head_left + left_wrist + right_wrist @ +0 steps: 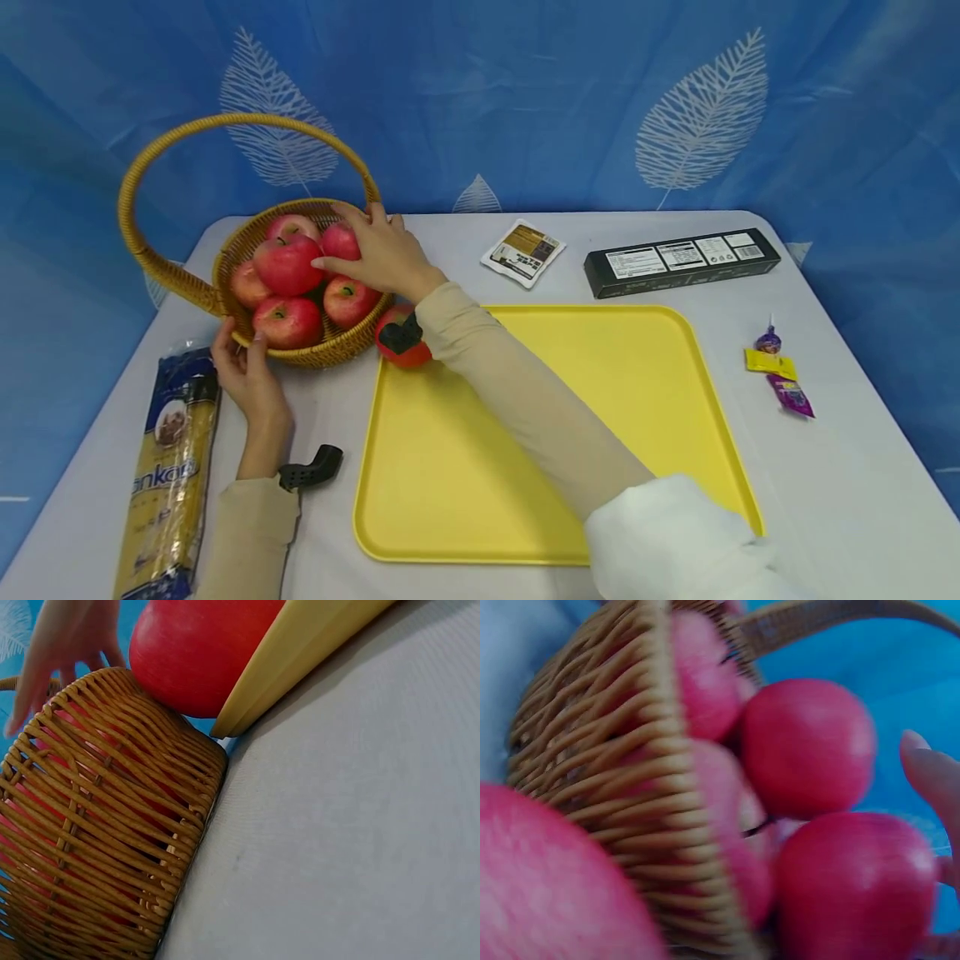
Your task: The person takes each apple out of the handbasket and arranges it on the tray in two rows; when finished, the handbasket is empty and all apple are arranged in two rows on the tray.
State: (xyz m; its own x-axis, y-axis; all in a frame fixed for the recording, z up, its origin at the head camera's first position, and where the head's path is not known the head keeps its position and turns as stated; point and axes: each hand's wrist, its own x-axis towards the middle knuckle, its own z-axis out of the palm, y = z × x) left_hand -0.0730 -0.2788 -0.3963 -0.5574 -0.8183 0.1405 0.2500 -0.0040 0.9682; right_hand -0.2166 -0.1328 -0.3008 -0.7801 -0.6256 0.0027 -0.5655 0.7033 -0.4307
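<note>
Touching the basket's near-left rim with my left hand, thumb apart from the fingers, all outside the weave. Reads as bracing, not a clamp. Right hand is over the basket's right side, fingers spread around the upper-right apple, thumb out toward the top apple. Right wrist view shows a gap off one fingertip; nothing looks clamped. Can't tell how firmly the other fingers touch, they're partly behind the fruit.

Six apples visible in the basket. One loose apple sits at the corner of the yellow tray, just beside the basket, partly covered by my wrist mount.

My read on the step: moving apples between basket and tray, currently at the basket. Direction unclear from one moment. If I'm taking one, next move needs the fingers closed evenly round it and a straight lift past the rim; if I've just placed one, a clean exit. Either way, left hand should brace the basket and I must avoid bumping the loose apple.
</note>
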